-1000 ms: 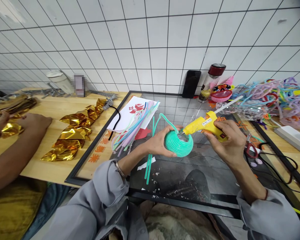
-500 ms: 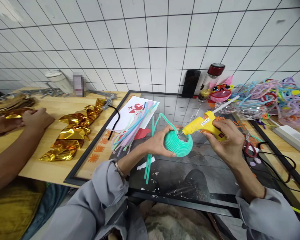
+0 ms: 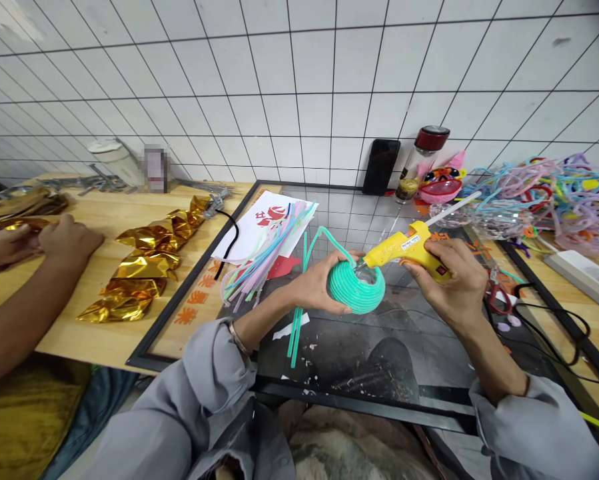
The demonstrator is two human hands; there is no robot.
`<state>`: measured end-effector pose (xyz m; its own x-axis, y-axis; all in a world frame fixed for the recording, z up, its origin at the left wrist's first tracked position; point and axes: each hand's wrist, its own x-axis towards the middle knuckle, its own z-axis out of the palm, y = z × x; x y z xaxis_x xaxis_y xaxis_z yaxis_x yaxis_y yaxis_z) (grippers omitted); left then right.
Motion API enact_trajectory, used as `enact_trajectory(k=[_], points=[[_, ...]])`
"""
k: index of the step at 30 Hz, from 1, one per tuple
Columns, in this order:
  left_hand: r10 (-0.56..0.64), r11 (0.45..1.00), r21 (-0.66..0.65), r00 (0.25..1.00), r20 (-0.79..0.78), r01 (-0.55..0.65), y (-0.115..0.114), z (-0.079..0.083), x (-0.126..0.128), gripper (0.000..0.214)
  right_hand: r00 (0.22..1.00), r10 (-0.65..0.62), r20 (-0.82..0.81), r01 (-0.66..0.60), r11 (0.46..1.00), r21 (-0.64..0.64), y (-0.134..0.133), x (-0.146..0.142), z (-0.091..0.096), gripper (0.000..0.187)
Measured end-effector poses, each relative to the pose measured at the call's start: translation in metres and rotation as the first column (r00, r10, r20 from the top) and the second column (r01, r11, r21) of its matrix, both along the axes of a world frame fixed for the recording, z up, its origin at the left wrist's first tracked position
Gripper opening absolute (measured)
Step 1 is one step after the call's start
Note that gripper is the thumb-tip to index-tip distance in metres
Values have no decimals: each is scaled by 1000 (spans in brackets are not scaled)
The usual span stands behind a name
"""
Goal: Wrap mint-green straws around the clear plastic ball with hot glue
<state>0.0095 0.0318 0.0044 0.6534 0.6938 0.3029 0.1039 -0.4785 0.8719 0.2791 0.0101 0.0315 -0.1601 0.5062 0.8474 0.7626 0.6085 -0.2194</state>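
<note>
A round bowl (image 3: 355, 295) wound in turquoise pipe cleaner is held tilted by my left hand (image 3: 320, 285), fingers and thumb around its left side. A loose length of the same pipe cleaner (image 3: 329, 235) rises from its rim and bends down to the left. My right hand (image 3: 454, 283) is wrapped around the handle of a yellow glue gun (image 3: 402, 248), with a pale glue stick (image 3: 454, 208) poking out of its back. The gun's nozzle is at the bowl's upper left rim. Two straight turquoise pipe cleaners (image 3: 296, 337) lie under my left wrist.
Pastel pipe cleaners (image 3: 269, 257) lie across white paper (image 3: 244, 230). Along the wall stand a phone (image 3: 381, 167) and a glass bottle (image 3: 414, 167). Right are tangled pipe cleaners (image 3: 554, 193), scissors (image 3: 499, 298) and a power strip (image 3: 586, 277). A co-worker's hands (image 3: 69, 240) and gold foil (image 3: 139, 267) are left.
The glue gun's nozzle has shifted very slightly left and up along the bowl's rim. My left hand and the bowl stay in place. The co-worker's hands have moved a little left.
</note>
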Motion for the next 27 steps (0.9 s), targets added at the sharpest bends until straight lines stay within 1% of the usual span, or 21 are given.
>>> enact_trajectory(k=[6, 9, 15, 19, 27], points=[[-1, 1000, 2, 1000, -5, 1, 0, 0, 0, 86, 999, 33, 11, -33, 999, -36, 0, 2, 2, 20], [1, 1000, 3, 1000, -3, -1, 0, 0, 0, 86, 998, 60, 18, -60, 998, -24, 1, 4, 2, 21], [-15, 1000, 6, 1000, 18, 15, 1, -3, 0, 85, 1000, 0, -12, 0, 1000, -2, 2, -1, -1, 21], [-15, 1000, 8, 1000, 13, 14, 1, -3, 1, 87, 1000, 15, -11, -15, 1000, 9, 2, -2, -2, 21], [-8, 1000, 5, 1000, 5, 8, 0, -3, 0, 87, 999, 46, 0, -46, 997, -68, 3, 8, 2, 23]])
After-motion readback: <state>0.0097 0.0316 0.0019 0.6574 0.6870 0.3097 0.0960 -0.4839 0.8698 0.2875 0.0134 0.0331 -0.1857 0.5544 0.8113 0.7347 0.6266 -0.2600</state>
